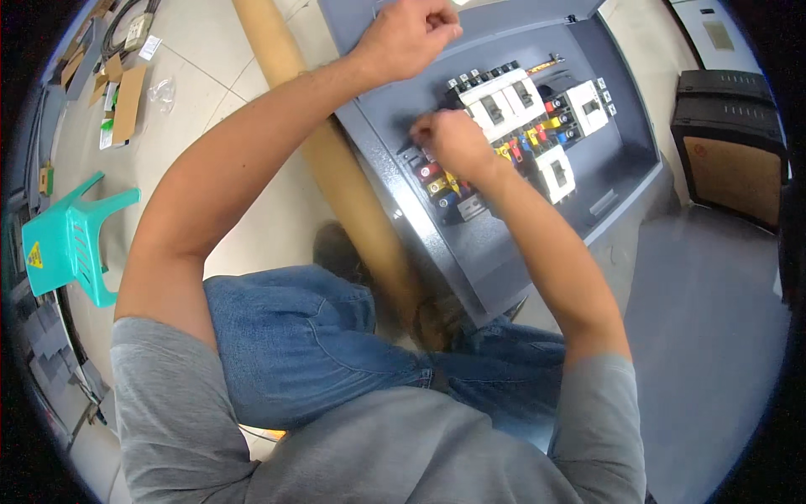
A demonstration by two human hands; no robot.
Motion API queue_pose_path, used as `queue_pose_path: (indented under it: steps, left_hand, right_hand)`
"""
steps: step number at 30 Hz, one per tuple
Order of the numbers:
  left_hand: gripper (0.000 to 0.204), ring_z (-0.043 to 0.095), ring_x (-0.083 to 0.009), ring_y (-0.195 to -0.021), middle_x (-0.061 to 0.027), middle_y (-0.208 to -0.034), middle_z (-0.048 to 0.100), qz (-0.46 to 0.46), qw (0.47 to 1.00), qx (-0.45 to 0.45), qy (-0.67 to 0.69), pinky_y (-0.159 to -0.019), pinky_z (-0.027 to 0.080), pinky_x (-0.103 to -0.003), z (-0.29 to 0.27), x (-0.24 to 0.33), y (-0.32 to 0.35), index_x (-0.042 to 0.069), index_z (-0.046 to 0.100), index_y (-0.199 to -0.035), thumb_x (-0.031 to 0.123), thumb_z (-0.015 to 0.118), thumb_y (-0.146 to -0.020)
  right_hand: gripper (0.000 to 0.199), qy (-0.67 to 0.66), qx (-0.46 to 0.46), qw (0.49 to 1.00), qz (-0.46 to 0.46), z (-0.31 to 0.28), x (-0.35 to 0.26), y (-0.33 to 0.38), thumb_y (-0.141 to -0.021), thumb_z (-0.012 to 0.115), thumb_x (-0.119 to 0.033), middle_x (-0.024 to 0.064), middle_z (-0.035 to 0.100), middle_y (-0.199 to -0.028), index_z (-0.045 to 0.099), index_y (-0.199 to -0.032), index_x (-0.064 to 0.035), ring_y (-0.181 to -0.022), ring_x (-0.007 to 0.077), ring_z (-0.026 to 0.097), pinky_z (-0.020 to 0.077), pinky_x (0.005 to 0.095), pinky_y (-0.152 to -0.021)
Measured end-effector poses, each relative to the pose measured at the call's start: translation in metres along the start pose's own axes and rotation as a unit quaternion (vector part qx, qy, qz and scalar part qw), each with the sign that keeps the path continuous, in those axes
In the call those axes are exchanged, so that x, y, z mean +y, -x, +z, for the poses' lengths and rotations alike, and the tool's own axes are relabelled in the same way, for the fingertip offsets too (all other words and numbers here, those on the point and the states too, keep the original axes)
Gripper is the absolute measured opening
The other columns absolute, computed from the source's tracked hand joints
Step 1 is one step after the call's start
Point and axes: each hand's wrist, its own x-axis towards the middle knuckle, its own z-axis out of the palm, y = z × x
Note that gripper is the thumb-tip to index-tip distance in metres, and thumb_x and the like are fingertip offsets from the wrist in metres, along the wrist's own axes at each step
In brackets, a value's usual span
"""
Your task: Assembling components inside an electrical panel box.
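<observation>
A grey metal electrical enclosure [457,252] lies open in front of me, with white circuit breakers [495,113] mounted inside. My left hand [407,40] is raised over its far left edge, fingers curled in; whatever they may hold is hidden. Lower down, my right hand [460,144] reaches over the left part of the enclosure with fingertips pinched together. What is between them is too small to make out. Just below that hand are terminals with red, yellow and blue caps [434,185]. A smaller white breaker [555,172] sits to its right, beside coloured busbars [514,151].
A long brown cardboard tube [323,168] runs along the enclosure's left side, near my feet. On the left stands a green plastic stool [71,235]. Cardboard scraps [128,102] lie on the tiled floor. Black cases [726,151] stand at the right.
</observation>
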Motion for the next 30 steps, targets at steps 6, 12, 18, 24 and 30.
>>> queue_pose_path:
  steps: [6, 12, 18, 24, 30]
  left_hand:
    - [0.019, 0.056, -0.0084, -0.068, -0.0035, -0.074, 0.063, -0.017, 0.991, -0.127, -0.025, -0.063, 0.048, -0.027, 0.002, -0.037, 0.026, 0.000, 0.064, -0.095, 0.019, 0.064, -0.089]
    - [0.019, 0.056, -0.0085, -0.070, -0.0038, -0.076, 0.062, -0.025, 0.988, -0.153, -0.016, -0.065, 0.047, -0.026, 0.003, -0.045, 0.031, -0.001, 0.063, -0.095, 0.018, 0.064, -0.089]
    - [0.019, 0.055, -0.0083, -0.069, -0.0023, -0.076, 0.062, -0.056, 0.987, -0.150, 0.022, -0.064, 0.048, -0.027, 0.007, -0.054, 0.034, -0.001, 0.064, -0.095, 0.017, 0.066, -0.088]
    - [0.021, 0.066, -0.0213, -0.076, -0.0124, -0.082, 0.069, -0.078, 0.986, -0.146, 0.009, -0.073, 0.052, -0.035, 0.007, -0.055, 0.034, 0.001, 0.068, -0.094, 0.020, 0.067, -0.083]
    - [0.020, 0.059, -0.0089, -0.072, -0.0048, -0.079, 0.066, -0.053, 0.987, -0.148, 0.017, -0.066, 0.050, -0.026, 0.016, -0.057, 0.035, -0.001, 0.066, -0.097, 0.017, 0.066, -0.088]
  right_hand:
    - [0.020, 0.423, -0.150, 0.874, -0.184, 0.053, -0.011, -0.020, -0.080, 0.060, -0.015, 0.0062, 0.071, -0.099, 0.073, -0.093, -0.0079, -0.111, 0.0186, 0.057, 0.0365, 0.0462, -0.099]
    - [0.028, 0.470, -0.198, 0.840, -0.185, 0.102, 0.011, -0.033, -0.090, 0.051, -0.019, 0.0068, 0.071, -0.100, 0.074, -0.099, -0.0067, -0.115, 0.0209, 0.054, 0.0313, 0.0424, -0.102]
    - [0.022, 0.481, -0.052, 0.850, -0.207, 0.103, 0.019, -0.010, -0.081, 0.054, -0.018, 0.0062, 0.065, -0.097, 0.072, -0.091, -0.0081, -0.110, 0.0239, 0.050, 0.0374, 0.0363, -0.092]
    - [0.022, 0.448, -0.050, 0.866, -0.217, 0.089, 0.020, -0.005, -0.081, 0.054, -0.017, 0.0067, 0.061, -0.100, 0.071, -0.089, -0.0076, -0.104, 0.0231, 0.048, 0.0377, 0.0343, -0.087]
    - [0.023, 0.486, -0.045, 0.845, -0.219, 0.101, 0.029, -0.010, -0.083, 0.055, -0.022, 0.0041, 0.065, -0.103, 0.076, -0.083, -0.0128, -0.105, 0.0234, 0.049, 0.0375, 0.0405, -0.086]
